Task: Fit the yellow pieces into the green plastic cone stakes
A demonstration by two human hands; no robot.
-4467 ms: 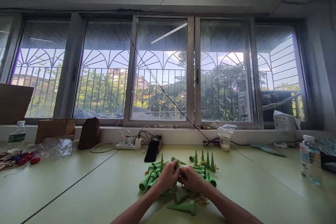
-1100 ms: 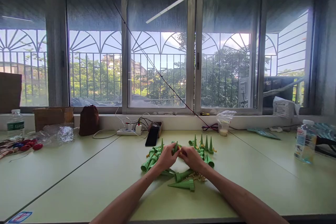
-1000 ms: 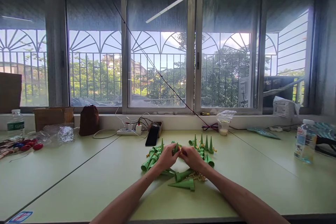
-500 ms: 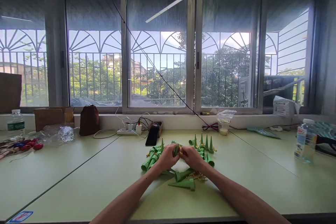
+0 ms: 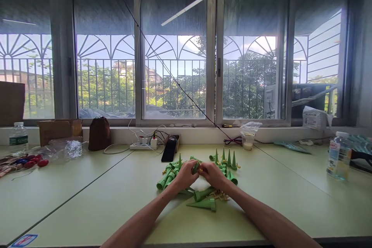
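My left hand (image 5: 185, 175) is closed around a green plastic cone-shaped spike (image 5: 195, 167), only partly visible between the fingers. Fingertips of my right hand (image 5: 214, 175) pinch at a small yellow piece (image 5: 200, 169) against that spike; the fingers largely hide it. In front of the hands lie loose green spikes (image 5: 205, 204) and a scatter of small pale yellow pieces (image 5: 221, 195), partly under my right wrist. More green spikes (image 5: 165, 180) lie heaped by my left hand. Behind my right hand several spikes (image 5: 229, 159) stand point up, some with yellow pieces at their bases.
A black phone (image 5: 169, 151) and a white power strip (image 5: 143, 146) are near the windowsill. To the right stands a clear bottle (image 5: 338, 157); a bagged cup (image 5: 248, 139) is at the back. A brown pouch (image 5: 99, 133) and red beads (image 5: 43, 163) are on the left.
Both hands stay together in nearly the same place, with only slight finger movement at the spike. The view has shifted very slightly; the things on the table have not moved.
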